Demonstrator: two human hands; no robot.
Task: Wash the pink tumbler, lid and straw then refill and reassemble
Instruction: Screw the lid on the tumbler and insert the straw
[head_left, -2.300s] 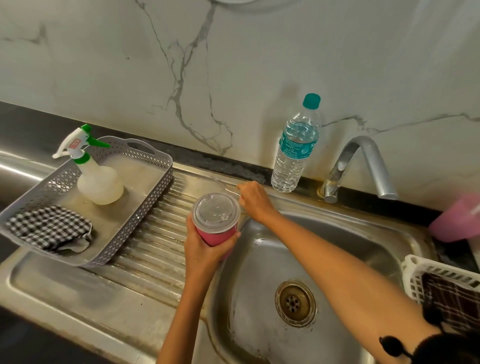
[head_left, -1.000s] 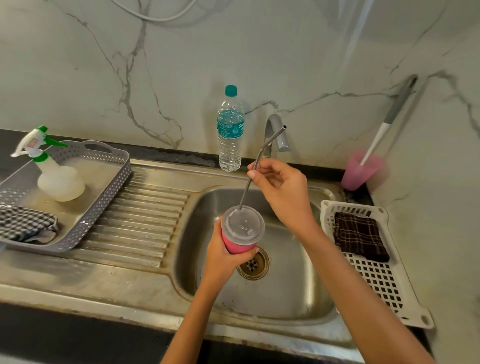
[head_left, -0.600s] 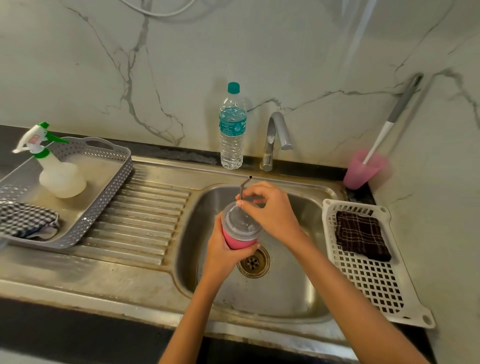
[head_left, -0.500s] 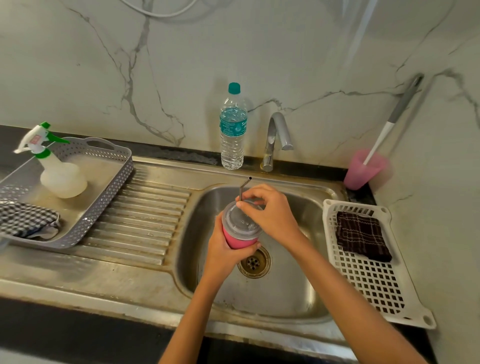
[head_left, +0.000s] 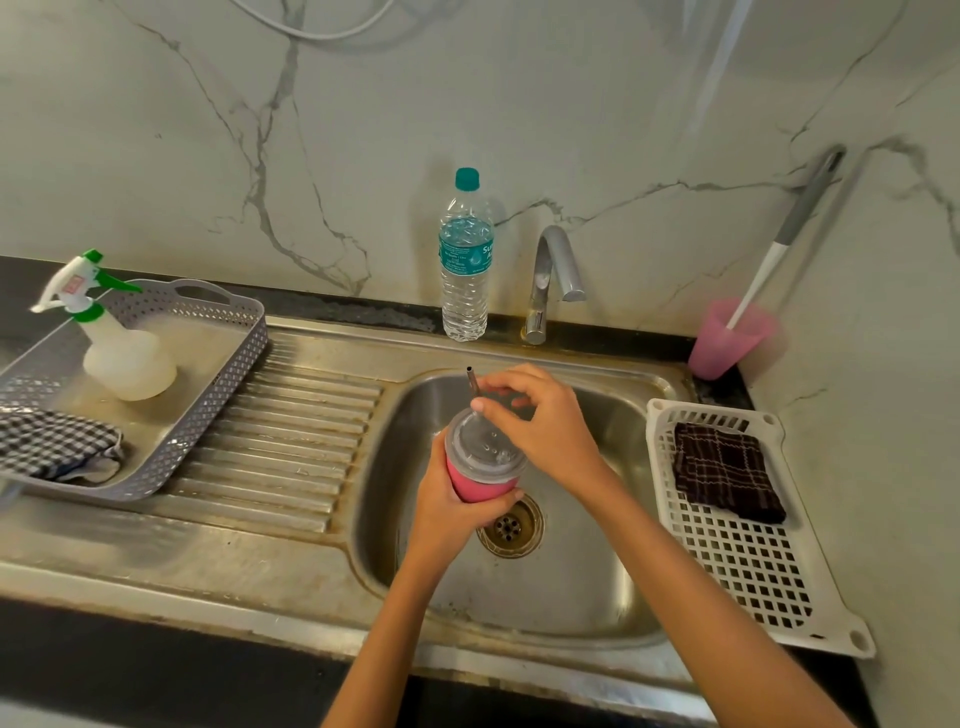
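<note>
I hold the pink tumbler (head_left: 480, 486) upright over the steel sink (head_left: 582, 587); my left hand (head_left: 452, 512) grips its body from below. A clear lid (head_left: 480, 447) sits on top of it. The metal straw (head_left: 472, 387) stands through the lid's far edge, only its short top end showing. My right hand (head_left: 540, 415) comes from the right and pinches the straw just above the lid.
A water bottle (head_left: 466, 260) and the tap (head_left: 553, 280) stand behind the sink. Left, a grey basket (head_left: 228, 374) holds a spray bottle (head_left: 114, 338) and a checked cloth (head_left: 52, 447). Right, a white tray (head_left: 748, 551) carries a dark cloth (head_left: 727, 475); a pink cup (head_left: 727, 338) holds a brush.
My right hand fetched the straw from the drainboard, lifted it above the tumbler and pushed it down through the lid. In the last half second little has moved.
</note>
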